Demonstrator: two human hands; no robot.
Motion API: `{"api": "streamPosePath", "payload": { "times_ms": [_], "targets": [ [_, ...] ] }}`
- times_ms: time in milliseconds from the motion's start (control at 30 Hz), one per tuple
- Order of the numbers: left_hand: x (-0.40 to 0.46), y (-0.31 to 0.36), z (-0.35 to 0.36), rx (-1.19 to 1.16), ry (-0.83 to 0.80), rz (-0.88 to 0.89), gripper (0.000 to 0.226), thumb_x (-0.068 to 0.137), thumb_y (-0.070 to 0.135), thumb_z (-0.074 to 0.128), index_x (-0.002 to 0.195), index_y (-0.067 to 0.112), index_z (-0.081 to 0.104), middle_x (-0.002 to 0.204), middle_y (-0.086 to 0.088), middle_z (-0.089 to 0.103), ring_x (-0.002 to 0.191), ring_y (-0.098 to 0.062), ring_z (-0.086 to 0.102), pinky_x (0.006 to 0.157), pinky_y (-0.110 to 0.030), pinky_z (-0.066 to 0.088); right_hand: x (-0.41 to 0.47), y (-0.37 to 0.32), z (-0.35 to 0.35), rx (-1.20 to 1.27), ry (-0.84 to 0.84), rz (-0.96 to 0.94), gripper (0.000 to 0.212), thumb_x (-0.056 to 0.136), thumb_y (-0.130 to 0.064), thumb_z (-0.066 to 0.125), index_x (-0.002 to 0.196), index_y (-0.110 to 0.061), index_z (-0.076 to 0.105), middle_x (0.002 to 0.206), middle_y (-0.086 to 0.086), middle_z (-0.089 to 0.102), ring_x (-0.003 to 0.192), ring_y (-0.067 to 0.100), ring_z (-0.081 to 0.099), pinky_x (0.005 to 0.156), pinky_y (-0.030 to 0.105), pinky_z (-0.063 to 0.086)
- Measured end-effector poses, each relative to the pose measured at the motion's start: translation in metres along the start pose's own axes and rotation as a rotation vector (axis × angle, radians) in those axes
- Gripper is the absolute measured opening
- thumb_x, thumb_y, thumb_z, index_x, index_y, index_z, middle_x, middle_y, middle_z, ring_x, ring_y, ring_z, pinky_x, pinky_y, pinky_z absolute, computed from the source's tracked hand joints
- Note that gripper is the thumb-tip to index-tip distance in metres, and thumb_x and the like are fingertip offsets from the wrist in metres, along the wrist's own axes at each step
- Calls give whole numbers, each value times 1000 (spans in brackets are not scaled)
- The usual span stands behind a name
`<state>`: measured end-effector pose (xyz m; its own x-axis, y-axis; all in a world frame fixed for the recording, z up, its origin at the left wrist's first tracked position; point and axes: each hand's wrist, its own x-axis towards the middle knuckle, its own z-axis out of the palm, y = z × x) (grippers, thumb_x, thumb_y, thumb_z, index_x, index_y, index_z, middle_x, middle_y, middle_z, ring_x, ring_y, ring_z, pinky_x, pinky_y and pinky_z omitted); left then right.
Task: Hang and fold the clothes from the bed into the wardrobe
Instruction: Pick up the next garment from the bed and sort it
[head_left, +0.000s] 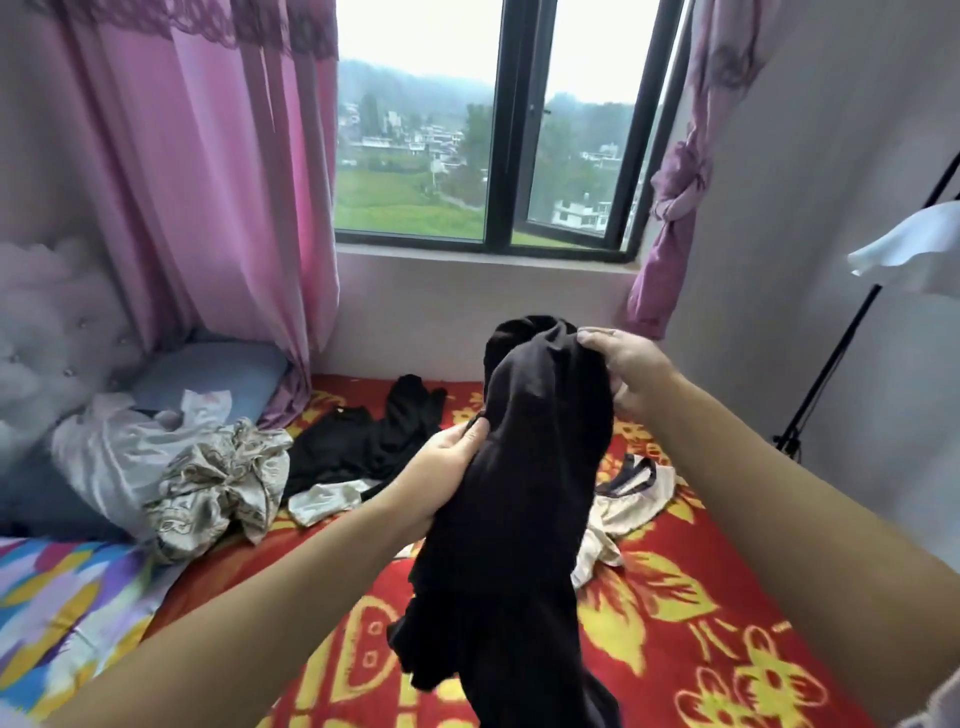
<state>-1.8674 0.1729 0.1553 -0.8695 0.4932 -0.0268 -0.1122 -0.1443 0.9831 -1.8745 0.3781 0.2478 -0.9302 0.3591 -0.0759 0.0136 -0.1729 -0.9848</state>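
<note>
Both hands hold a black garment (524, 493) up over the bed (675, 623). The right hand (626, 371) pinches its bunched top edge, fingers curled into the cloth; the left hand (449, 465) grips its side lower down, thumb on top. The garment hangs in a long fold and hides part of the bed behind it.

More clothes lie beyond — a black piece (374, 441) spread flat, a patterned satin bundle (223, 483) beside a pale grey one (111, 457), a small cream piece (324, 501), and a cream garment with dark trim (631, 501) just right of the hanging cloth.

The bed has a red blanket with yellow flowers; a multicoloured sheet (62, 613) shows at left, a blue pillow (208, 371) against the tufted headboard (57, 332). Pink curtains (208, 182) flank a dark-framed window (498, 130). A black stand (852, 332) leans by the right wall.
</note>
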Motion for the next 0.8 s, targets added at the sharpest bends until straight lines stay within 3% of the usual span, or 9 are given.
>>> {"api": "streamPosePath", "payload": {
  "times_ms": [100, 167, 333, 433, 533, 633, 700, 733, 800],
  "targets": [
    [6, 15, -8, -111, 59, 43, 26, 102, 27, 41, 103, 16, 65, 93, -4, 72, 82, -13, 69, 74, -25, 54, -16, 28, -8, -318, -302, 188, 3, 93, -15, 61, 94, -14, 63, 77, 5, 63, 68, 18, 61, 62, 29, 50],
    [11, 20, -14, -122, 106, 41, 27, 102, 29, 42, 100, 16, 66, 89, -1, 73, 81, -10, 69, 73, -25, 53, -26, 44, -2, -493, -309, 189, 10, 94, -14, 59, 91, -13, 68, 78, 6, 63, 68, 17, 59, 59, 25, 49],
    [23, 20, -41, 171, 193, 26, 36, 100, 38, 43, 95, 15, 70, 99, -9, 73, 91, -19, 68, 88, -33, 51, -28, 6, 3, -98, -29, -93, 33, 99, -1, 38, 85, -15, 65, 69, 8, 54, 45, 7, 51, 46, 16, 45],
    [30, 24, -57, 549, 219, 71, 38, 103, 34, 38, 85, 17, 67, 86, -6, 68, 72, -16, 61, 72, -29, 47, -34, -35, 4, 73, 50, -192, 31, 99, -3, 43, 85, -18, 67, 62, 5, 53, 42, 10, 50, 41, 16, 45],
    [29, 41, -57, 668, 203, 168, 31, 102, 31, 40, 86, 26, 66, 82, -2, 65, 68, -17, 61, 70, -30, 45, -45, -62, 21, 127, 15, -244, 28, 99, -3, 43, 90, -14, 67, 63, 4, 52, 38, 6, 51, 39, 16, 44],
    [11, 55, -27, 565, -46, 277, 12, 98, 27, 52, 100, 23, 63, 84, 3, 67, 73, -12, 64, 73, -25, 50, -48, -69, 34, 246, -67, -224, 28, 101, -1, 38, 95, -7, 65, 74, 9, 57, 49, 13, 65, 48, 23, 54],
    [1, 58, -2, 629, -172, 323, 30, 89, 35, 63, 117, 28, 54, 102, 12, 65, 92, -2, 62, 82, -18, 49, -51, -70, 38, 280, -113, -227, 29, 102, -2, 37, 98, -6, 65, 81, 12, 63, 61, 23, 71, 58, 31, 59],
    [0, 56, 9, 700, -172, 354, 40, 86, 38, 65, 123, 33, 49, 107, 19, 62, 98, 4, 59, 85, -13, 47, -54, -71, 40, 270, -143, -235, 28, 102, -2, 37, 100, -6, 65, 86, 13, 65, 66, 25, 72, 63, 33, 61],
    [5, 51, 22, 771, -34, 411, 31, 87, 27, 65, 114, 33, 50, 96, 22, 60, 91, 8, 58, 77, -7, 43, -60, -71, 43, 218, -176, -264, 27, 102, -3, 38, 105, -5, 65, 94, 12, 66, 75, 27, 73, 74, 37, 60]
  ]
}}
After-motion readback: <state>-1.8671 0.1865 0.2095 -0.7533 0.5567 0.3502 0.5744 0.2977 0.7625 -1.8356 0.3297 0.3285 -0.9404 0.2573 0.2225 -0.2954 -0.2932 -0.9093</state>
